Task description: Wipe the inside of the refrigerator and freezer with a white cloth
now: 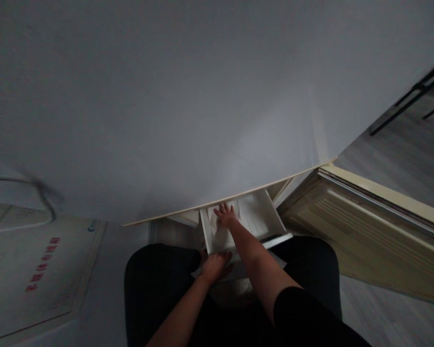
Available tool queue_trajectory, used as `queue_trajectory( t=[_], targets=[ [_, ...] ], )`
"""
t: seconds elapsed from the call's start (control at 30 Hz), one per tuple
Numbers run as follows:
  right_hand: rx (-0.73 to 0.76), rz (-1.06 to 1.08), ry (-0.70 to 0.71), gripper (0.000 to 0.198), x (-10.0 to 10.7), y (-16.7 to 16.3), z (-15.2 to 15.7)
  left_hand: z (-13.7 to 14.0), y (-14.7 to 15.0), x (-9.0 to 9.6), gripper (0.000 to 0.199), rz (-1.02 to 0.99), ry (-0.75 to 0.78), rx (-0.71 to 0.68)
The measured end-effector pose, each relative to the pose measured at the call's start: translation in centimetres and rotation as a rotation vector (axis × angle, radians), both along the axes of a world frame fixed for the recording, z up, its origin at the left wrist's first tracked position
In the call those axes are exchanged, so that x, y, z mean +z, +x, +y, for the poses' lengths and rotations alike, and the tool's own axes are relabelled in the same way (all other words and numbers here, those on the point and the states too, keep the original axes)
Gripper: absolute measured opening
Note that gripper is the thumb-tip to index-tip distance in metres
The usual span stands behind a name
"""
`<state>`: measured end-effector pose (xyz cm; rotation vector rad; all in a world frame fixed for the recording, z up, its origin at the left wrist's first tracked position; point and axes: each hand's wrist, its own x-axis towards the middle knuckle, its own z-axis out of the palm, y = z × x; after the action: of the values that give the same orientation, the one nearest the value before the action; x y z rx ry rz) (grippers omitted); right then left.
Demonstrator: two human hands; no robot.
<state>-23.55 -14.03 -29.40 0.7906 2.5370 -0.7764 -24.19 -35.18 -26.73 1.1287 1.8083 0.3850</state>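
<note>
A white drawer is pulled out below the edge of a large pale grey top, between my knees. My right hand reaches into its left part, fingers spread, over a flat whitish sheet whose kind is too dim to tell. Part of the sheet is hidden under that hand. At the near left of the drawer, my left hand has its fingers bent around the front edge.
The broad pale top fills the view ahead. To the right, a beige ribbed door stands swung out, with dark metal legs beyond. On the left are a panel with red lettering and a pale cable.
</note>
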Motion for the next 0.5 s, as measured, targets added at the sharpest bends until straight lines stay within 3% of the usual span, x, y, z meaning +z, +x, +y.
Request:
queue_trajectory(
  t=[0.13,0.23,0.37,0.5],
  targets=[
    [-0.222,-0.045,0.133,0.074,-0.1,5.5,5.4,-0.3,0.1,-0.3,0.030,0.112,0.002,-0.106],
    [-0.360,-0.099,0.239,0.079,-0.2,9.8,7.6,-0.3,0.1,-0.3,0.031,0.164,0.001,-0.149],
    [-0.381,-0.135,0.253,0.084,-0.9,11.0,6.1,-0.3,0.1,-0.2,0.028,0.203,0.018,-0.172],
    [-0.279,-0.171,0.166,0.095,-1.7,6.8,1.4,-0.2,0.1,-0.2,0.028,0.225,0.044,-0.183]
  ],
)
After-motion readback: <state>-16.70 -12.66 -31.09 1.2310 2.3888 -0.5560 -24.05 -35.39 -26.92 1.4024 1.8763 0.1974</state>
